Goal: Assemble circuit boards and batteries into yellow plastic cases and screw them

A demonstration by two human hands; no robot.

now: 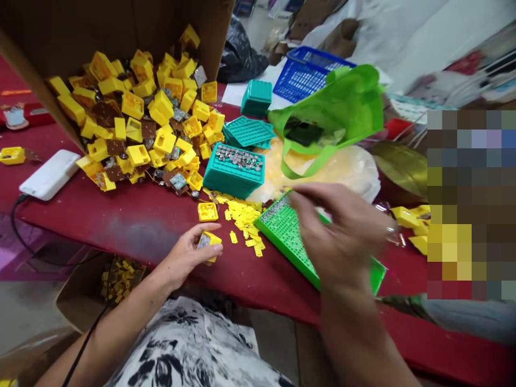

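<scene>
My left hand (188, 252) holds a small yellow plastic casing (212, 240) with a grey part inside, between thumb and fingers near the table's front edge. Over the bright green perforated tray (284, 250) hovers my right hand (334, 231), slightly blurred. Its thumb and fingers are pinched together at the tray's far end; whatever they grip is too small to see. Small silvery pieces fill the holes at that end. Loose flat yellow tabs (243, 217) lie between my hands. Another open yellow casing (208, 212) rests just beyond my left hand.
A tipped cardboard box (108, 27) spills many yellow casings (161, 107) with wires onto the red table (133, 215). Stacked teal trays (231, 183) carry coin cells. Behind are a green bag (355, 107) and blue basket (298, 75). A white power bank (50, 174) lies left. Someone's sleeve (471, 317) shows right.
</scene>
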